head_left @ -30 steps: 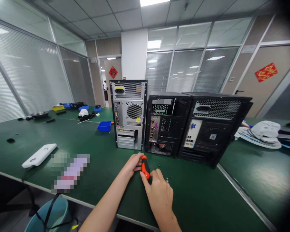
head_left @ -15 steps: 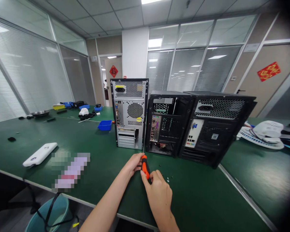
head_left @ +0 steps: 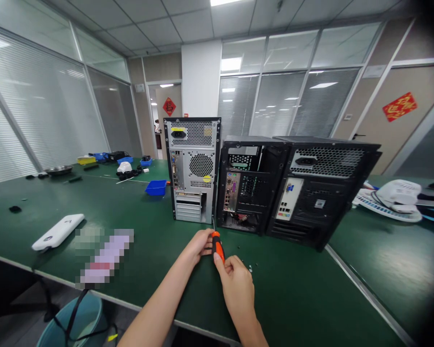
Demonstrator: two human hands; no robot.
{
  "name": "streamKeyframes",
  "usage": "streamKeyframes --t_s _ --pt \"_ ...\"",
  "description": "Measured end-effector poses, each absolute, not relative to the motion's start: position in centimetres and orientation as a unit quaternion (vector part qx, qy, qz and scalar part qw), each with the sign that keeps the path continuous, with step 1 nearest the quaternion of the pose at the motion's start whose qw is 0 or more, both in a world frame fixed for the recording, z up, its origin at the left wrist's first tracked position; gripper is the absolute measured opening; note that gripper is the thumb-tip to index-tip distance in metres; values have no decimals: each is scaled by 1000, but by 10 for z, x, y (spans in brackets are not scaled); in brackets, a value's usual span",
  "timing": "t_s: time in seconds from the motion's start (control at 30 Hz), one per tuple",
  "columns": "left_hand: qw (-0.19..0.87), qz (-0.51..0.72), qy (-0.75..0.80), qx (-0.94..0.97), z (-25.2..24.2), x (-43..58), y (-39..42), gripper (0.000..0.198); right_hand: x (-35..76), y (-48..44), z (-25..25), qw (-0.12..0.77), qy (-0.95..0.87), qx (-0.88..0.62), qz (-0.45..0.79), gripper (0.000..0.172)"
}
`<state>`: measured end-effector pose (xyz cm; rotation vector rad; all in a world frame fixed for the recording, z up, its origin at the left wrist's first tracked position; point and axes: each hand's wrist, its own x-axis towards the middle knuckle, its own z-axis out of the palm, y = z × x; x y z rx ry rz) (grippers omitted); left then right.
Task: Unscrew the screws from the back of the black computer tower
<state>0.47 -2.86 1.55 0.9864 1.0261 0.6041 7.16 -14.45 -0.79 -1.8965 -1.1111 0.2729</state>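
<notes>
An orange-and-black screwdriver (head_left: 218,246) points away from me, its thin shaft reaching the bottom right corner of the silver-backed computer case (head_left: 193,193). My right hand (head_left: 236,284) is closed round the rear of its handle, thumb along the top. At the front of the handle, the thumb and fingers of my left hand (head_left: 201,242) pinch it near the collar. The case stands upright with its back panel facing me. Whether the tip sits in a screw is too small to make out. A few small screws (head_left: 250,268) lie right of my right hand.
Two black computer cases, one with an open slot at its top (head_left: 251,193) and one further right (head_left: 311,202), stand beside the silver one. A blue tray (head_left: 155,187), a white handheld device (head_left: 59,232) and a white fan (head_left: 398,197) are on the green table (head_left: 137,270).
The screwdriver handle has turned, showing its orange and black stripes differently. My right hand's thumb and fingers have shifted slightly on the handle; my left hand stays almost still.
</notes>
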Motion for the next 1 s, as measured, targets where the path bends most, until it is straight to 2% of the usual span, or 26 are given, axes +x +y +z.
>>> streamKeyframes --t_s 0.27,0.53,0.73,1.0 --pt "711 281 467 445 13 4 -27 19 70 -142 -15 534 -434 -685 239 51" --pt "717 279 444 460 12 4 -27 30 70 -141 -16 597 -424 -612 298 55" --pt "708 290 445 466 5 4 -23 40 64 -139 -12 615 -327 -556 454 63" --pt "707 296 439 468 4 5 -23 41 56 -144 -5 650 -236 -500 521 57"
